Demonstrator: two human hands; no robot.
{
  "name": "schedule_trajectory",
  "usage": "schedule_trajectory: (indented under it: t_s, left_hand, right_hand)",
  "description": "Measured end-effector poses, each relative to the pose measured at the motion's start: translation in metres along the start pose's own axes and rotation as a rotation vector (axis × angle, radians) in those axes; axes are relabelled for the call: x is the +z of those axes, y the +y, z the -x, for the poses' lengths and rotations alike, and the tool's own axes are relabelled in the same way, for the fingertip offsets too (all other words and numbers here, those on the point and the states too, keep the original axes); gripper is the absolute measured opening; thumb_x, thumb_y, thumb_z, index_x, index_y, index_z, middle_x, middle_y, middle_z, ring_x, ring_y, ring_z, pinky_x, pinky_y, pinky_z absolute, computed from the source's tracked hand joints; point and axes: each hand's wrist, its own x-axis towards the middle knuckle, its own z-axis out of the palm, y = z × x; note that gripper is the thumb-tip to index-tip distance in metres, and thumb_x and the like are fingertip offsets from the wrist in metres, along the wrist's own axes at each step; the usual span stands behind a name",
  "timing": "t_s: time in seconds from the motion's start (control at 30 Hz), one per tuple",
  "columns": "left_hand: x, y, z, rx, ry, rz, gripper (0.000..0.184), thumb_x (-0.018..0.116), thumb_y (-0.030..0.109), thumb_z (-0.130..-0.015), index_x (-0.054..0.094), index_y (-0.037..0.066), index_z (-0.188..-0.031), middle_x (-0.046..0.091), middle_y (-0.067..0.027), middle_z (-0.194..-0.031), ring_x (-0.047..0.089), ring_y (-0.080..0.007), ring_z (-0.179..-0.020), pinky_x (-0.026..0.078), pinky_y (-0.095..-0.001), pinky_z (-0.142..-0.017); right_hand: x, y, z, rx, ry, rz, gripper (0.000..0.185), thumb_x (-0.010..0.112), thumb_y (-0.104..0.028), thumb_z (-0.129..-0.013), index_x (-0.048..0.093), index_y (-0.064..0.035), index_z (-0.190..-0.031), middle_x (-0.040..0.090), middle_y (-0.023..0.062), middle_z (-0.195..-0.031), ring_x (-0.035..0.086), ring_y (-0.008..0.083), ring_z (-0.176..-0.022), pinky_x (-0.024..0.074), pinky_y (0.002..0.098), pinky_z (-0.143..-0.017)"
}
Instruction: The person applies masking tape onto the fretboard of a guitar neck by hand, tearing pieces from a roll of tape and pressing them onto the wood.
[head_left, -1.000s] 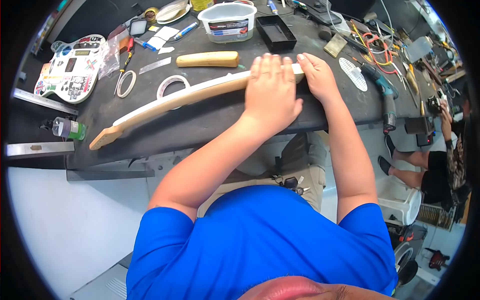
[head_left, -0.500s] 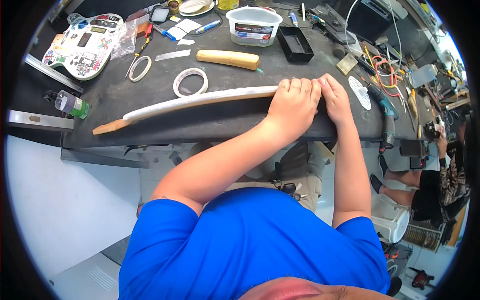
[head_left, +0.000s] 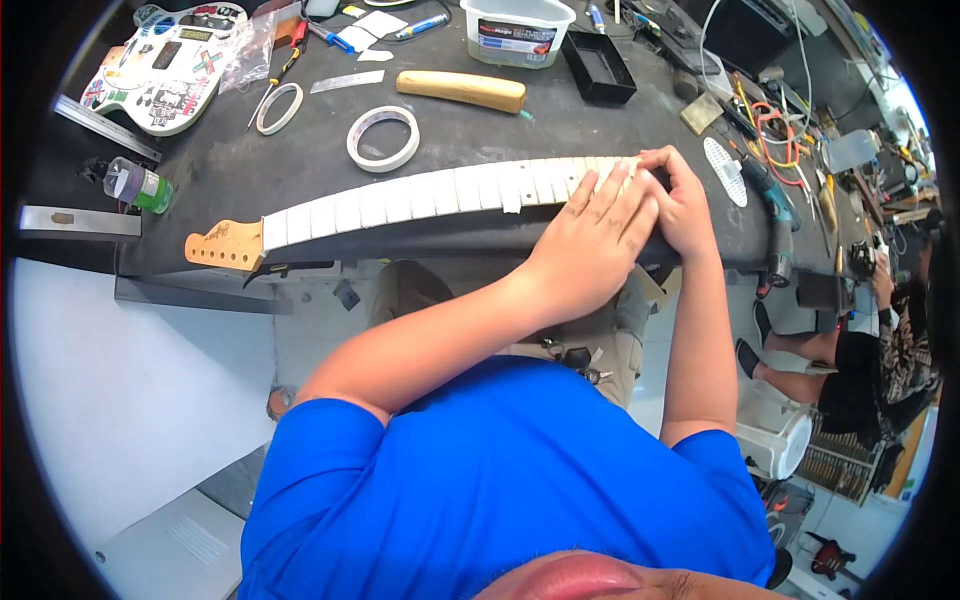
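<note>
A guitar neck [head_left: 440, 192] lies along the near edge of the bench, its face turned up toward me. White tape strips cover the fretboard between the frets, and one loose tape end hangs over the lower edge. The wooden headstock [head_left: 225, 246] with its row of tuner holes points left. Stretched out and flat, the fingers of my left hand [head_left: 592, 238] rest on the taped board near its right end. My right hand [head_left: 684, 205] grips that end with bent fingers, partly hiding it; its thumb is close to my left fingertips.
Behind the neck lie a tape roll [head_left: 383, 140], a second roll [head_left: 279, 108], a steel ruler [head_left: 347, 82] and a yellowish wooden block [head_left: 460, 91]. A plastic tub [head_left: 515, 40] and black tray [head_left: 598, 68] stand further back. At right are a rotary tool [head_left: 778, 215] and a seated person [head_left: 865, 370].
The neck has rolled from edge-on to face up, showing its taped fretboard. My left hand has gone from wrapped around it to lying flat on it. My right hand stays at the end.
</note>
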Motion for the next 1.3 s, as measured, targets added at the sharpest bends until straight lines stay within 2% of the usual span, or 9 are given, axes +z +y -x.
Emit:
schedule_trajectory:
  t_s: [0.13, 0.2, 0.33, 0.57, 0.77, 0.9, 1.0, 1.13, 1.3]
  left_hand:
    - [-0.084, -0.034, 0.016, -0.044, 0.126, 0.181, 0.014, 0.076, 0.005, -0.092, 0.074, 0.000, -0.105, 0.082, -0.0158, -0.111, 0.077, -0.0391, -0.114, 0.060, -0.0490, -0.105]
    - [-0.100, -0.074, 0.028, -0.258, 0.273, 0.175, 0.013, 0.072, 0.000, -0.093, 0.078, 0.000, -0.105, 0.081, -0.0178, -0.116, 0.076, -0.0398, -0.110, 0.059, -0.0478, -0.100]
    - [-0.109, -0.110, 0.037, -0.471, -0.030, 0.458, 0.015, 0.077, 0.013, -0.096, 0.078, 0.001, -0.106, 0.082, -0.0138, -0.116, 0.078, -0.0244, -0.104, 0.059, -0.0398, -0.092]
    - [-0.121, -0.108, -0.006, -0.791, -0.542, 0.368, 0.026, 0.076, 0.023, -0.088, 0.064, 0.002, -0.096, 0.073, -0.0137, -0.096, 0.067, -0.0220, -0.088, 0.054, -0.0402, -0.078]
    - [-0.105, -0.106, -0.014, -0.867, -0.592, 0.173, 0.055, 0.076, 0.037, -0.086, 0.062, 0.001, -0.125, 0.077, -0.0162, -0.108, 0.075, -0.0314, -0.104, 0.055, -0.0447, -0.094]
    - [-0.108, -0.089, -0.022, -0.893, -0.629, 0.061, 0.070, 0.073, 0.045, -0.084, 0.062, 0.002, -0.139, 0.076, -0.0184, -0.132, 0.069, -0.0398, -0.134, 0.036, -0.0715, -0.120]
    - [-0.115, -0.084, -0.026, -0.860, -0.752, 0.029, 0.089, 0.075, 0.047, -0.084, 0.056, -0.001, -0.156, 0.066, -0.0186, -0.157, 0.058, -0.0385, -0.153, 0.030, -0.0732, -0.130]
    - [-0.108, -0.080, -0.005, -0.682, -0.580, -0.065, 0.051, 0.076, 0.030, -0.085, 0.068, 0.003, -0.127, 0.073, -0.0175, -0.131, 0.066, -0.0355, -0.137, 0.041, -0.0676, -0.117]
    - [-0.114, -0.098, 0.015, -0.527, -0.438, 0.108, 0.077, 0.095, 0.039, -0.078, 0.070, 0.001, -0.141, 0.074, -0.0162, -0.127, 0.070, -0.0376, -0.126, 0.053, -0.0484, -0.108]
  right_hand:
    - [0.002, -0.002, 0.001, 0.014, 0.011, 0.023, 0.021, 0.078, -0.017, -0.101, 0.069, -0.0015, -0.113, 0.076, 0.0120, -0.116, 0.072, 0.0262, -0.116, 0.0531, 0.0386, -0.107]
    - [0.002, -0.004, -0.001, 0.046, 0.013, 0.025, 0.021, 0.078, -0.020, -0.102, 0.069, -0.0026, -0.111, 0.076, 0.0112, -0.115, 0.071, 0.0259, -0.115, 0.0534, 0.0396, -0.107]
    - [0.003, -0.003, -0.003, 0.072, 0.015, 0.036, 0.021, 0.078, -0.023, -0.103, 0.070, -0.0042, -0.110, 0.077, 0.0111, -0.116, 0.070, 0.0253, -0.116, 0.0534, 0.0393, -0.105]
    - [0.004, -0.007, 0.000, 0.081, 0.022, 0.010, 0.022, 0.078, -0.022, -0.103, 0.070, -0.0034, -0.110, 0.077, 0.0114, -0.117, 0.070, 0.0246, -0.116, 0.0532, 0.0389, -0.106]
    - [0.005, -0.009, -0.001, 0.064, 0.030, 0.049, 0.022, 0.078, -0.022, -0.102, 0.070, -0.0027, -0.111, 0.077, 0.0111, -0.114, 0.070, 0.0245, -0.114, 0.0534, 0.0383, -0.104]
    - [0.005, -0.010, 0.000, 0.058, 0.025, 0.064, 0.022, 0.077, -0.022, -0.102, 0.070, -0.0034, -0.112, 0.077, 0.0102, -0.111, 0.071, 0.0254, -0.111, 0.0538, 0.0384, -0.101]
    - [0.007, -0.010, 0.001, 0.068, 0.055, 0.095, 0.021, 0.078, -0.022, -0.102, 0.070, -0.0044, -0.112, 0.076, 0.0100, -0.111, 0.071, 0.0254, -0.109, 0.0542, 0.0380, -0.099]
    - [0.006, -0.010, 0.000, 0.051, 0.043, 0.068, 0.022, 0.078, -0.022, -0.101, 0.072, -0.0048, -0.113, 0.076, 0.0106, -0.109, 0.070, 0.0252, -0.105, 0.0542, 0.0386, -0.097]
    - [0.006, -0.007, 0.001, 0.049, 0.043, 0.068, 0.024, 0.077, -0.024, -0.102, 0.072, -0.0048, -0.114, 0.073, 0.0121, -0.107, 0.070, 0.0266, -0.104, 0.0547, 0.0396, -0.095]
